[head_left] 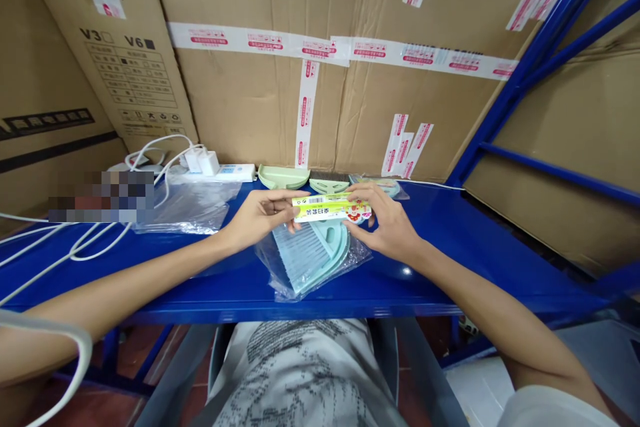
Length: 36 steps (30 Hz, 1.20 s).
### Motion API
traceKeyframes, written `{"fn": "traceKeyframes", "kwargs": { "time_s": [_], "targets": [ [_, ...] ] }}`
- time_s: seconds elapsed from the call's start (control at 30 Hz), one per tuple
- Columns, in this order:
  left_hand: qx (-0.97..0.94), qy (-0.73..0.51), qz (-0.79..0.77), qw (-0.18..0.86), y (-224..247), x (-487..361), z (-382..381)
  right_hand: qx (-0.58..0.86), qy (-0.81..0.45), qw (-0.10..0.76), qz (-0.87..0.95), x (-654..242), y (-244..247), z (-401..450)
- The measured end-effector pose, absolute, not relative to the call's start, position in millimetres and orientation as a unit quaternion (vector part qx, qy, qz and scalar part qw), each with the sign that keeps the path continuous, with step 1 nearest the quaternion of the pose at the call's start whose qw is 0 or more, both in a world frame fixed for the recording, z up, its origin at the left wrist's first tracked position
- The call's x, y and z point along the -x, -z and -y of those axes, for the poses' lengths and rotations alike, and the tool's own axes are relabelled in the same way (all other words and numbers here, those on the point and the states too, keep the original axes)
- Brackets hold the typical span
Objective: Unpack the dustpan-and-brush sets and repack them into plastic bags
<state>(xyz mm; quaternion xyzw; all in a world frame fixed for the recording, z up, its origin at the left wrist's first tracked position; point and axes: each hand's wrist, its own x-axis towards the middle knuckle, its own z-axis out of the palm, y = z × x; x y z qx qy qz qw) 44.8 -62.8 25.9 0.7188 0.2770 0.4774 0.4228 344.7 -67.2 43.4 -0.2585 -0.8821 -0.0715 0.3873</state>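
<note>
Between both hands is a yellow and white printed label card (320,209) with a barcode. My left hand (257,217) pinches its left end, and my right hand (387,223) grips its right end from above and below. Just under the card, a light blue dustpan and brush set (313,257) lies on the blue table in a clear plastic bag (280,287); the hands and card cover its upper part. Behind the hands sit a pale green dustpan (283,177) and a green brush (329,185) with dark bristles. Another bagged item (385,185) lies partly behind my right hand.
A flat clear plastic bag (193,203) lies left on the table (450,233). White cables (100,237), plugs (201,161) and a power strip (235,173) are at the back left. Taped cardboard (240,93) walls the rear; a blue metal frame (525,73) rises at right.
</note>
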Motion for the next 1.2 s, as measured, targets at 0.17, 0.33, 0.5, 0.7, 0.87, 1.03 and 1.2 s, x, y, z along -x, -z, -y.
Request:
{"fn": "traceKeyframes", "kwargs": {
  "time_s": [0.17,0.33,0.5,0.7,0.87,1.03,1.2],
  "targets": [
    [-0.717,-0.476,-0.277,0.427,-26.7,-45.5,64.0,0.266,0.061,0.383,0.882,-343.3,-44.7,68.8],
    [-0.713,-0.475,-0.273,0.438,-26.5,-45.6,63.9,0.262,0.163,0.376,0.874,-341.2,-45.5,71.9],
    [-0.705,-0.47,-0.272,0.457,-28.5,-46.9,66.1,0.232,0.258,0.344,0.873,-340.0,-47.6,72.6],
    [-0.689,-0.466,-0.276,0.481,-30.2,-47.7,68.2,0.218,0.326,0.315,0.864,-341.6,-45.6,68.6],
    [-0.675,-0.474,-0.271,0.497,-28.2,-46.0,65.0,0.213,0.328,0.317,0.864,-342.2,-46.0,68.2],
    [-0.676,-0.471,-0.279,0.493,-28.2,-45.0,63.8,0.191,0.326,0.328,0.866,-341.8,-50.2,70.0],
    [-0.686,-0.468,-0.283,0.48,-28.6,-43.8,62.9,0.169,0.317,0.333,0.872,-344.8,-52.6,68.4]
  ]
}}
